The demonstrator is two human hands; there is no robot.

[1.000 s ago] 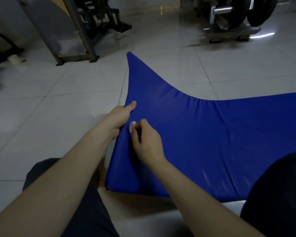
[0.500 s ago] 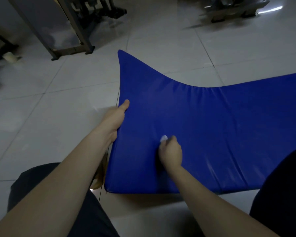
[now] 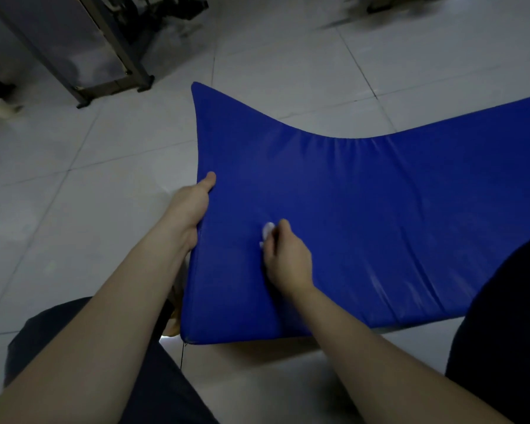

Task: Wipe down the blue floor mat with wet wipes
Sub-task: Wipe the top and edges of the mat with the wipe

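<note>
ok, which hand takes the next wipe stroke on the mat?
Right, most likely. The right hand pinches the wet wipe against the top of the blue mat, with unwiped surface ahead of it. The left hand grips the mat's left edge and is better kept there to steady it.

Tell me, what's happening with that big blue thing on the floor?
A person is cleaning a blue floor mat that lies on the tiled floor. Their left hand grips the mat's left edge, thumb on top. Their right hand pinches a small white wet wipe and presses it onto the mat's top, close to that edge. A dark metal frame stands on the floor behind.
</note>
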